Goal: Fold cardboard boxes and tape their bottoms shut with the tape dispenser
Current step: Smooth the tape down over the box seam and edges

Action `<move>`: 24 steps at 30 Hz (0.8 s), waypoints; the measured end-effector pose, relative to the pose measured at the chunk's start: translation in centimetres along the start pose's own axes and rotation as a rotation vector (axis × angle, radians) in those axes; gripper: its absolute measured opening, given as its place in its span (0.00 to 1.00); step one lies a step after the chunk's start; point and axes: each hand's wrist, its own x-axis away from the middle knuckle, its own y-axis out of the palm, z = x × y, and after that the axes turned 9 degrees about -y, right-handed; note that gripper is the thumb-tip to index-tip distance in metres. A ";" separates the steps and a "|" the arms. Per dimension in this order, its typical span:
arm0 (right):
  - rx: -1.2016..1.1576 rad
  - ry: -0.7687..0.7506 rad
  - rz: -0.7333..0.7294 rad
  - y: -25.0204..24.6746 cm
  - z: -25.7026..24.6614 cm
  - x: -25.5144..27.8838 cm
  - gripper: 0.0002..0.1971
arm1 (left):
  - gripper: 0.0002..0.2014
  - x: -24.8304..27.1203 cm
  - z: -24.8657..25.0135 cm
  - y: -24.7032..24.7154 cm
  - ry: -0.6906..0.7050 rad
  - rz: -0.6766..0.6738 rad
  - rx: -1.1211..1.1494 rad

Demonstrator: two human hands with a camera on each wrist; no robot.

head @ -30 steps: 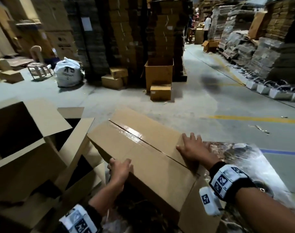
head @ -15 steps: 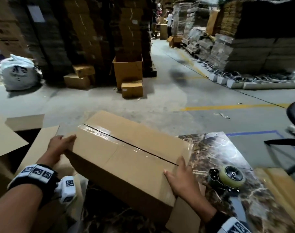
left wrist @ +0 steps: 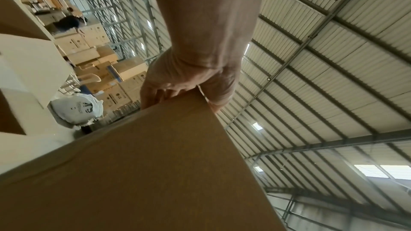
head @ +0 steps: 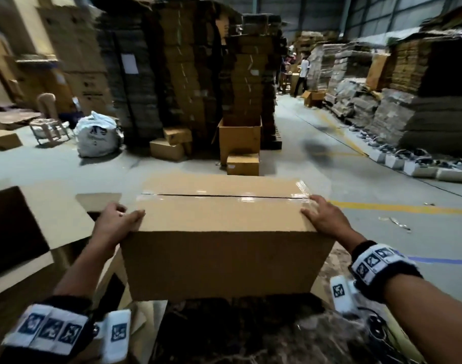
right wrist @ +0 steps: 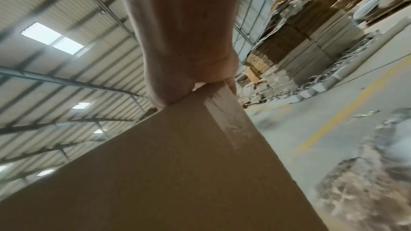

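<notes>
box sits taped side up on the near worktop, square to you. clear tape runs the full seam, left edge to right, and wraps down the right end. judged from that, this one's bottom is folded and sealed; what's left is to set it aside and start the next.

your left hand grips the upper left corner, thumb on top, fingers curled down the side. your right hand grasps the upper right corner over the tape end, thumb on the near edge.

tape dispenser: not clearly seen; a dark shape at the near right can't be identified.

open folded boxes stand just left, flaps up.

worktop shows a dark marbled, glossy face. beyond it, grey concrete floor with a yellow line. tall stacks of flat cardboard far centre and right, a white sack far left, people far down the aisle.
</notes>
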 end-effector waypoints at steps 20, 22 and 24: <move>-0.086 0.291 0.087 14.1 -3.5 12.4 0.35 | 0.36 17.7 -11.9 12.7 -0.215 -0.228 0.004; -0.139 0.291 0.079 13.4 -3.9 14.8 0.41 | 0.46 14.0 -11.6 12.2 -0.084 -0.024 0.005; -0.219 0.272 0.062 12.8 -4.7 17.4 0.44 | 0.43 10.1 -10.8 12.1 -0.030 0.027 0.036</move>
